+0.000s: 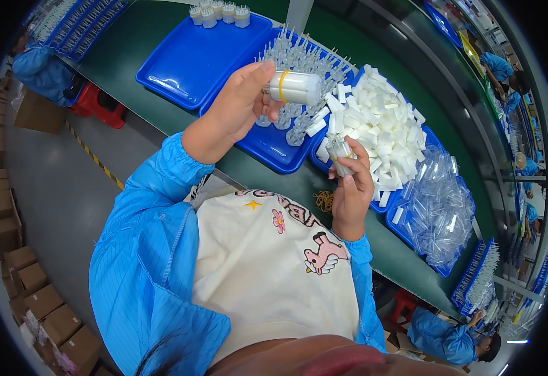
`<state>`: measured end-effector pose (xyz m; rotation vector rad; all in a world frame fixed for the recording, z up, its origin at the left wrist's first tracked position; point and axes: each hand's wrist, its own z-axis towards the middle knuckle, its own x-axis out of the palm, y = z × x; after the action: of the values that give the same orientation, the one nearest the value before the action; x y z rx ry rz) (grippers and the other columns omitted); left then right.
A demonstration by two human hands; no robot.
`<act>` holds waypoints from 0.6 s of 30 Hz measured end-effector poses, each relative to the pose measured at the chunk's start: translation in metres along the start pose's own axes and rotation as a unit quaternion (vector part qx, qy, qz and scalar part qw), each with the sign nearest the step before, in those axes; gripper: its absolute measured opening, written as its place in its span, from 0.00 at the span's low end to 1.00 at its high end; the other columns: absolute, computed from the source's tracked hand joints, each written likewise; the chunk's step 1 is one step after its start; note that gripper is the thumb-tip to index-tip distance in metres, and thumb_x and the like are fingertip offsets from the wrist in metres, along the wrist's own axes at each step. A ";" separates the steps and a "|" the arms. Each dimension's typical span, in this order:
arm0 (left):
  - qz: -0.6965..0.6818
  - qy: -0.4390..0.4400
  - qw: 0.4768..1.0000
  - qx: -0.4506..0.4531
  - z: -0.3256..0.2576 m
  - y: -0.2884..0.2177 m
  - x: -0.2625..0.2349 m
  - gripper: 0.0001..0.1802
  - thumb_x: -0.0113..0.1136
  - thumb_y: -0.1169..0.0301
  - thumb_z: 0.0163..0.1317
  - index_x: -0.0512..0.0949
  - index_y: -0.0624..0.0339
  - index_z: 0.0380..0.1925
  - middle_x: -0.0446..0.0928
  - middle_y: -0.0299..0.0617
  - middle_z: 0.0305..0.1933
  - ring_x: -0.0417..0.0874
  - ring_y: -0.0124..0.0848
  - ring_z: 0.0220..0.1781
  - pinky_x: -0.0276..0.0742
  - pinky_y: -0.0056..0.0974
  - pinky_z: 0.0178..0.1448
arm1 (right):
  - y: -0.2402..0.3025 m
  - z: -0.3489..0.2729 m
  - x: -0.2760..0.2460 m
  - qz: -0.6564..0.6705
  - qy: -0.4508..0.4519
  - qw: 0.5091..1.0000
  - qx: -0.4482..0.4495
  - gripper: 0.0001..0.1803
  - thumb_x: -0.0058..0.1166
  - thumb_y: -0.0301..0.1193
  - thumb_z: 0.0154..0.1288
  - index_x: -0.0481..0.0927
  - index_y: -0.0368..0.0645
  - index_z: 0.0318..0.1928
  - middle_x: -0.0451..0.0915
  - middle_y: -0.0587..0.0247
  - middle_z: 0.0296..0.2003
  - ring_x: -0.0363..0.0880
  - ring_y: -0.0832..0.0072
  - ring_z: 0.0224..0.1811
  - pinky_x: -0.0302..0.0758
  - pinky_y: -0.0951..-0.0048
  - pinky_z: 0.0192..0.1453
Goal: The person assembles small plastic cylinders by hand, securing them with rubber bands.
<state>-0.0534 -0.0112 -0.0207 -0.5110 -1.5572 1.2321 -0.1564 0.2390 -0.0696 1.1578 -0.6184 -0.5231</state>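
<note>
That work jacket (145, 250) is bright blue with fine darker lines, over a cream sweatshirt (255, 263) bearing a pink unicorn (325, 254), a pink flower (278, 220) and a yellow star (253, 204). A yellow rubber band (284, 86) rings the white cylindrical bundle (302, 88). From here, the table (127, 53) is dark green, the trays (192, 66) deep blue, the blocks (380, 128) white, the tubes (434, 210) clear. Yellow-and-black striped tape (93, 156) marks the grey floor (45, 194); that stool (105, 113)'s red.

my left hand (239, 100) is raised, with the thumb (262, 73) above and the other fingers (274, 108) curled below it. my right hand (355, 187) is lower in my view, its fingers bent toward the thumb. both wrists (206, 139) are bare.
</note>
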 end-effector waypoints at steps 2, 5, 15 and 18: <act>-0.042 0.003 0.998 -0.052 0.001 0.001 -0.002 0.26 0.48 0.44 0.73 0.78 0.57 0.44 0.80 0.40 0.31 0.79 0.25 0.25 0.77 0.30 0.30 | 0.000 0.000 0.001 0.000 -0.001 1.000 -0.001 0.15 0.52 0.35 0.69 0.82 0.37 0.46 0.66 0.52 0.67 0.74 0.71 0.51 0.73 0.72 0.48; -0.151 0.039 0.981 -0.111 0.004 0.007 -0.010 0.27 0.44 0.43 0.74 0.77 0.57 0.49 0.80 0.39 0.32 0.79 0.27 0.25 0.77 0.31 0.31 | -0.002 0.001 0.001 0.003 0.009 1.000 -0.002 0.16 0.53 0.36 0.69 0.82 0.36 0.46 0.66 0.52 0.67 0.74 0.72 0.50 0.73 0.73 0.48; -0.338 0.137 0.930 -0.046 0.003 0.005 -0.009 0.28 0.41 0.44 0.75 0.72 0.55 0.56 0.84 0.43 0.40 0.82 0.35 0.30 0.78 0.36 0.35 | 0.002 0.000 0.002 -0.014 0.022 1.000 0.009 0.18 0.54 0.39 0.69 0.82 0.36 0.47 0.66 0.52 0.67 0.74 0.72 0.50 0.73 0.72 0.48; -0.337 0.138 0.930 -0.045 0.004 0.006 -0.009 0.28 0.41 0.43 0.75 0.73 0.55 0.55 0.84 0.42 0.40 0.82 0.34 0.30 0.78 0.36 0.35 | -0.003 0.001 0.001 -0.021 0.028 0.999 -0.001 0.18 0.53 0.39 0.69 0.81 0.36 0.47 0.65 0.49 0.67 0.75 0.68 0.49 0.73 0.70 0.47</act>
<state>-0.0552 -0.0185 -0.0300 -0.1620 -1.3783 0.5381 -0.1567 0.2369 -0.0722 1.1817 -0.5450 -0.5251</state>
